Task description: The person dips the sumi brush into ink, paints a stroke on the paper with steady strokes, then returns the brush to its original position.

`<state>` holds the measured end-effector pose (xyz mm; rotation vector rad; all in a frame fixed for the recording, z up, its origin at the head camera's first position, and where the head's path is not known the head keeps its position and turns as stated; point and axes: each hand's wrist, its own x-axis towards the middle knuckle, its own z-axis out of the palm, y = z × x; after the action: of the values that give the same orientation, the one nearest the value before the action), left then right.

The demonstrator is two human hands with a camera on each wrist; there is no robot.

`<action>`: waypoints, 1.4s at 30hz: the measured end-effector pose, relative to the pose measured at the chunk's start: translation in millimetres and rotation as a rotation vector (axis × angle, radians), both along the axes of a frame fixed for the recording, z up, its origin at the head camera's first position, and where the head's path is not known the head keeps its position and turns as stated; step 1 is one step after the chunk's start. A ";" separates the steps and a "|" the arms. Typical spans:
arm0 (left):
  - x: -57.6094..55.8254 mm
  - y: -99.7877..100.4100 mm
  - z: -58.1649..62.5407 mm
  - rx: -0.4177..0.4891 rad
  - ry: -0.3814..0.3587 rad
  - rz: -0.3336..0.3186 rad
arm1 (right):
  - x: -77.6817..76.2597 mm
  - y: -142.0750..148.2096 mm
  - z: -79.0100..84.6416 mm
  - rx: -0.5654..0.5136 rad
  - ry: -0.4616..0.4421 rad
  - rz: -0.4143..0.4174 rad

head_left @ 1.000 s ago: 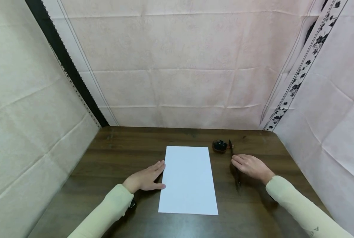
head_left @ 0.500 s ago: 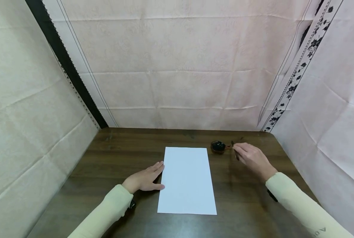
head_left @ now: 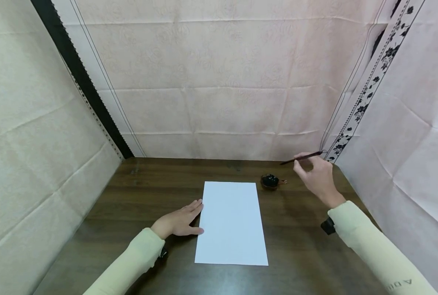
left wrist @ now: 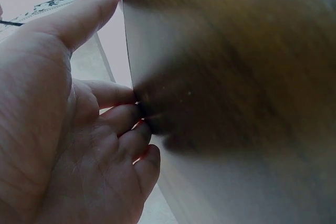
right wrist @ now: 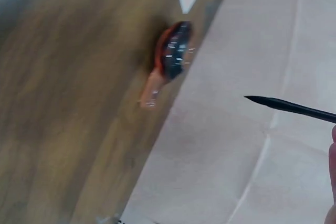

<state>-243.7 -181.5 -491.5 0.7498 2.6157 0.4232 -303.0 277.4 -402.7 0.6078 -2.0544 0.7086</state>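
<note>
A blank white sheet of paper (head_left: 231,223) lies on the dark wooden table. At its left edge rests my left hand (head_left: 178,222), fingers extended and thumb spread; the left wrist view shows the fingertips (left wrist: 134,97) along the sheet's edge. Past the back right corner of the paper, my right hand (head_left: 319,176) pinches a slim dark writing brush (head_left: 301,158) between thumb and fingers, raised over the back of the table. The brush lies nearly level, its pointed dark tip (right wrist: 257,98) facing left. Below and left of it sits a small dish of glossy black ink (head_left: 269,181).
The ink dish has a short reddish-brown handle (right wrist: 151,90) pointing right in the head view. Pale cloth (head_left: 219,90) hangs behind the table's back edge and along both sides, with a floral band (head_left: 373,88) at the right.
My right hand has taken up the brush from the table right of the ink dish and moved it back and up, turning it sideways. The left hand has kept its place at the paper.
</note>
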 end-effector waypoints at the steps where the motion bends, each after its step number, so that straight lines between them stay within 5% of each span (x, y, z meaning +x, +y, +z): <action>1: -0.1 0.0 0.2 0.001 0.000 -0.002 | -1.2 -0.5 2.8 -0.019 -0.011 -0.004; 8: 0.1 0.2 1.4 0.004 0.002 -0.004 | -9.2 -0.5 10.2 -0.124 -0.103 -0.003; 19: 0.5 0.4 2.6 0.003 -0.003 0.000 | -15.7 -2.0 1.7 -0.146 -0.224 -0.049; 42: 1.1 2.2 4.3 0.007 -0.015 0.011 | -32.0 -15.1 -54.8 -0.186 -0.351 -0.071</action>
<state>-242.6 -179.3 -487.3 0.7325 2.6066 0.4390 -335.0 262.3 -457.5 0.3175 -2.2813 1.0084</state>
